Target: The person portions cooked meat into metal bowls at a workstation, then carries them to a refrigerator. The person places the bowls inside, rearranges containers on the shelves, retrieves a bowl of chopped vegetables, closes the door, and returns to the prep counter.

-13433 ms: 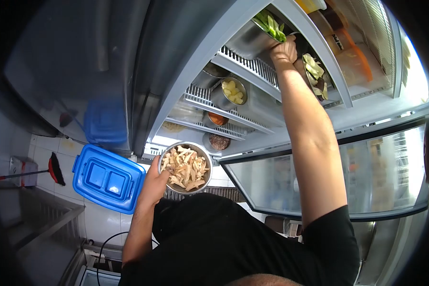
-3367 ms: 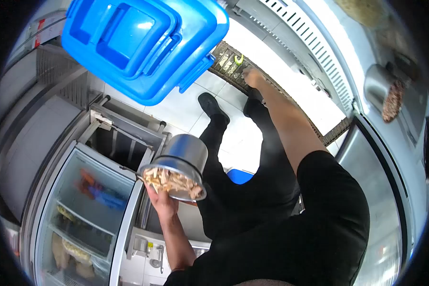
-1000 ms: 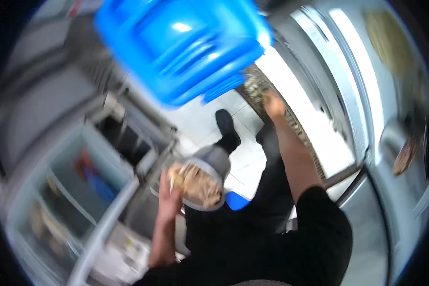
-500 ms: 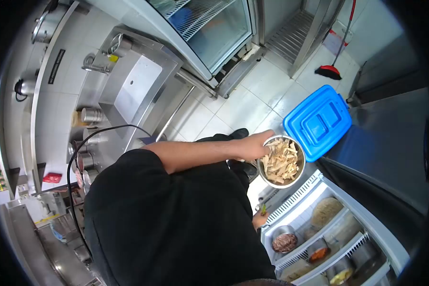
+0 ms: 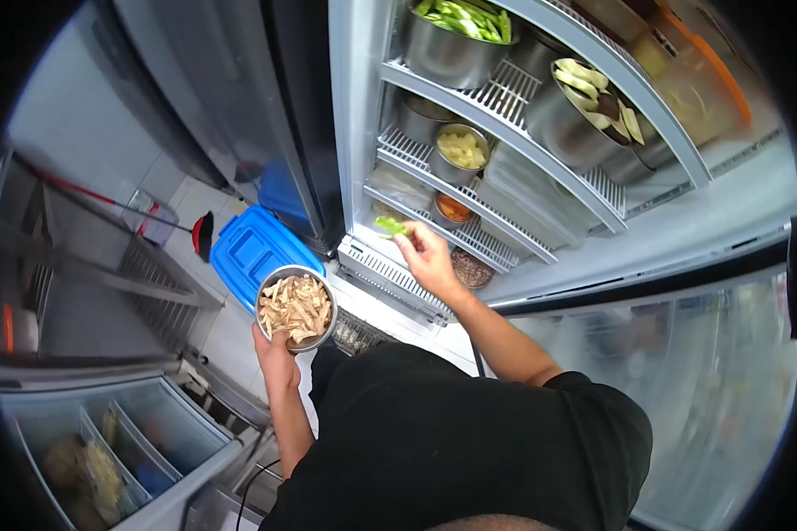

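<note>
My left hand (image 5: pixel 277 358) grips the rim of a round metal bowl (image 5: pixel 329 334) filled with pale beige strips of food (image 5: pixel 295 307), its thumb over the near edge. Between the fingertips of my right hand (image 5: pixel 428 258) is a small piece of bright green vegetable (image 5: pixel 390 226), its kind unclear. That hand is raised in front of the open fridge's lower shelves. Close behind it stand a metal container of orange food (image 5: pixel 453 209) and one of reddish-brown food (image 5: pixel 471 268).
Higher fridge shelves hold metal pots of green vegetable strips (image 5: pixel 465 19), cut eggplant (image 5: pixel 600 102) and pale yellow chunks (image 5: pixel 461 149). A blue lidded bin (image 5: pixel 266 243) stands behind the bowl. The glass door (image 5: pixel 673 380) hangs open at right; another open refrigerated cabinet (image 5: pixel 142 442) is lower left.
My view has swung right to face the open fridge. The bowl stays in my left hand and now appears left of centre. My right hand, with the green piece, has come fully into view.
</note>
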`<act>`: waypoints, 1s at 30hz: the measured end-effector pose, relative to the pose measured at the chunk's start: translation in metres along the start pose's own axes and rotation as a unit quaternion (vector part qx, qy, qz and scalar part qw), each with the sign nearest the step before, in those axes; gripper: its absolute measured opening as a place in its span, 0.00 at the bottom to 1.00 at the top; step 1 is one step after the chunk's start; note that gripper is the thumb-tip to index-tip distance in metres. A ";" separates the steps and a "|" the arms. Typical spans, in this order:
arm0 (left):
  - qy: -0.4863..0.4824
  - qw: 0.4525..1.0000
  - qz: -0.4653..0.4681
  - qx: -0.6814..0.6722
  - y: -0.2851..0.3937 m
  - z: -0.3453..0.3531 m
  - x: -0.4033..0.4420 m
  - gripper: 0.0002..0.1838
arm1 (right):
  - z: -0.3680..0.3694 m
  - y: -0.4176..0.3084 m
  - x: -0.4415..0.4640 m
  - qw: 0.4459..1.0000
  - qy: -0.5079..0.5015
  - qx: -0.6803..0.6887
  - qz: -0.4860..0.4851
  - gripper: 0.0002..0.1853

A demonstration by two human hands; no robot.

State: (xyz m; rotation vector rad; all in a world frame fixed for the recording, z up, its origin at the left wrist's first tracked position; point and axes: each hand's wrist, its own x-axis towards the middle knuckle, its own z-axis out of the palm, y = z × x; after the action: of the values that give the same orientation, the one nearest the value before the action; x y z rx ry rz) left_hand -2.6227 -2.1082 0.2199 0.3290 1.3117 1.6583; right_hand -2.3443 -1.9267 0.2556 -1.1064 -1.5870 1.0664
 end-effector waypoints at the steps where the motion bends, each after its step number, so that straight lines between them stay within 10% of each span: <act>1: -0.005 1.000 -0.002 0.011 -0.005 0.020 0.021 0.34 | -0.015 -0.012 0.024 0.999 0.024 0.027 -0.035 0.08; 16: -0.277 0.955 -0.072 0.073 0.026 0.074 0.137 0.28 | -0.092 -0.221 0.192 0.911 0.257 0.280 -0.158 0.10; 20: -0.330 0.937 -0.067 0.089 0.037 0.079 0.157 0.27 | -0.102 -0.216 0.240 0.935 0.336 -0.016 -0.114 0.08; 22: -0.336 0.934 -0.080 0.089 0.044 0.082 0.162 0.26 | -0.109 -0.220 0.254 0.802 0.407 -0.430 -0.079 0.16; 26: -0.349 0.927 -0.104 0.088 0.048 0.085 0.169 0.24 | -0.085 -0.237 0.247 0.788 0.404 -0.463 0.039 0.21; 30: -0.375 0.915 -0.105 0.104 0.049 0.084 0.176 0.24 | -0.073 -0.230 0.205 0.822 0.452 -0.317 -0.142 0.14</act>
State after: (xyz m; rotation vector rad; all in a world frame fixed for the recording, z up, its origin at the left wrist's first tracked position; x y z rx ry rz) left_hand -2.6772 -1.9151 0.2362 0.8292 0.8857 1.0371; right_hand -2.3572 -1.7712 0.5305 -1.4358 -1.2263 -0.2683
